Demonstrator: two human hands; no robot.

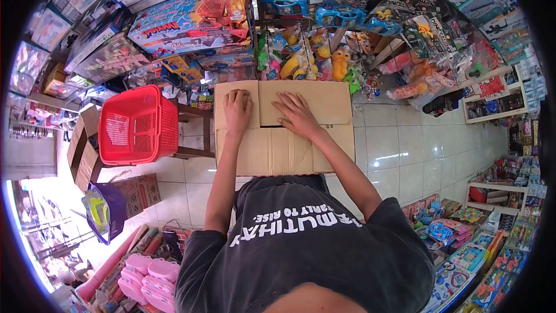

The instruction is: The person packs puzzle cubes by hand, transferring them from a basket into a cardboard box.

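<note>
A brown cardboard box (284, 153) stands in front of my body, its top flaps folded inward. My left hand (237, 110) rests on the narrow left flap, palm down, with fingers slightly bent. On the wide far flap lies my right hand (298, 115), its fingers spread and pressing against the cardboard. A dark narrow gap shows between the flaps below my right hand. Neither hand holds anything. What is inside the box is hidden.
Left of the box, a red plastic basket (159, 122) sits on a wooden stool (200, 130). Packed toys (301, 55) hang and stand along the far side. Pink cases (152, 278) lie at lower left. Tiled floor (399, 145) runs to the right, toward shelves.
</note>
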